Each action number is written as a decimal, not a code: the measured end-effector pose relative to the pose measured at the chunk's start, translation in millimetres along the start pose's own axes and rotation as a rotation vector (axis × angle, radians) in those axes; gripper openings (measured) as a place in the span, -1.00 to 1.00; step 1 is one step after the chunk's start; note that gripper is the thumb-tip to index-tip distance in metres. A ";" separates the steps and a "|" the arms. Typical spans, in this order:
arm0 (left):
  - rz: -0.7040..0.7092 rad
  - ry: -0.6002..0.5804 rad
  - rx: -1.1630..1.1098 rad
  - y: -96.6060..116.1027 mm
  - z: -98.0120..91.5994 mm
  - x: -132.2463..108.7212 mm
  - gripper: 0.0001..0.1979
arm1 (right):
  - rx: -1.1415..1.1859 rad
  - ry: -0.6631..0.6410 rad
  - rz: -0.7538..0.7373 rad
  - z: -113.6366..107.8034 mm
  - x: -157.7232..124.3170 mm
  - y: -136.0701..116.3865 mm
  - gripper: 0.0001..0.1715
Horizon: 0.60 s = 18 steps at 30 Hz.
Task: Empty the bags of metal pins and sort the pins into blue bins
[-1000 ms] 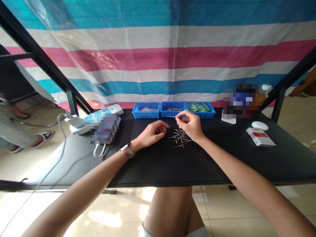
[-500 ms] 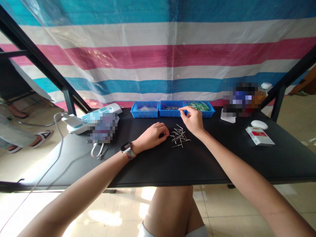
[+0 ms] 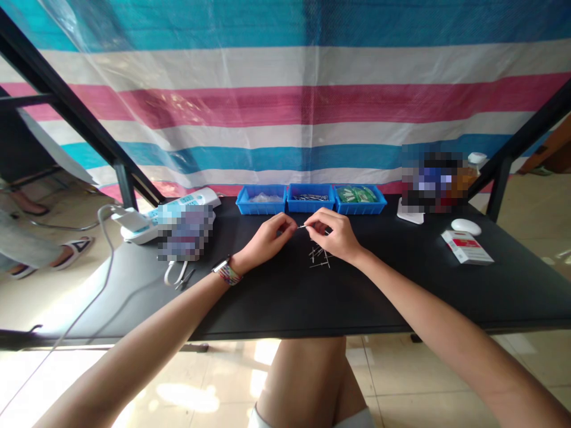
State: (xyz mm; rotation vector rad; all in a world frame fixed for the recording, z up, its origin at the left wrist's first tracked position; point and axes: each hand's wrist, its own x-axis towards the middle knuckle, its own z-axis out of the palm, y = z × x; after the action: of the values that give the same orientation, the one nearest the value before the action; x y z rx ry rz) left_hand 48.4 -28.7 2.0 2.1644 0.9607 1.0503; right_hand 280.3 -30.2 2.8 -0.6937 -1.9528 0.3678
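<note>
Above the middle of the black table, my left hand [image 3: 270, 239] and my right hand [image 3: 335, 233] meet, fingertips almost touching. A thin, dark metal pin-like piece [image 3: 302, 226] spans the small gap, pinched by my right hand at one end and my left at the other. Fingers cover most of it. Just below my right hand lies a loose pile of thin silvery pin-like pieces [image 3: 319, 261], partly hidden. Behind the hands stand three blue bins: one with clear plastic bits [image 3: 264, 198], one with metal pieces [image 3: 311, 198], one with green-and-white contents [image 3: 357, 194].
At left are a power strip [image 3: 203, 199] with a cable and a blurred object [image 3: 186, 232]. A red-and-white box [image 3: 467, 247], a white rounded case [image 3: 466, 226] and a bottle [image 3: 476, 159] stand at right. Striped sheeting [image 3: 312, 101] hangs behind the table [image 3: 267, 309].
My right hand has come from the edge of the metal-piece bin down and left to my left hand. My left hand has risen slightly; the fingertips now meet at a thin piece.
</note>
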 end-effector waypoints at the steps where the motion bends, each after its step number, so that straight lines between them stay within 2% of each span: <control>1: -0.001 -0.004 -0.006 1.9 -0.5 -0.5 -0.78 | 0.002 0.004 0.003 -0.3 0.0 -0.3 -0.87; 9: 0.107 0.057 0.054 3.5 -4.3 -1.7 -0.86 | 0.061 0.010 0.114 2.0 -1.0 1.8 -0.77; 12: 0.098 0.068 0.068 2.8 -3.9 -1.0 -0.84 | 0.076 0.000 0.146 3.5 -2.3 3.0 -0.76; 15: 0.054 0.049 0.060 2.7 -3.1 -0.7 -0.81 | 0.107 -0.004 0.171 5.5 -4.5 3.9 -0.92; 16: 0.037 0.040 0.063 2.8 -2.9 -0.7 -0.79 | 0.122 -0.004 0.180 6.3 -5.3 3.9 -0.91; 18: 0.006 0.030 0.072 2.8 -2.8 -0.7 -0.75 | 0.149 -0.002 0.187 7.7 -6.4 2.9 -0.73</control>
State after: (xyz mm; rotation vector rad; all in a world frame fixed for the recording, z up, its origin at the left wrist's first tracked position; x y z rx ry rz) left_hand 46.8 -30.5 5.2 2.2167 1.0214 1.0682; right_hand 276.6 -31.5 -6.8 -0.7804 -1.8457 0.6215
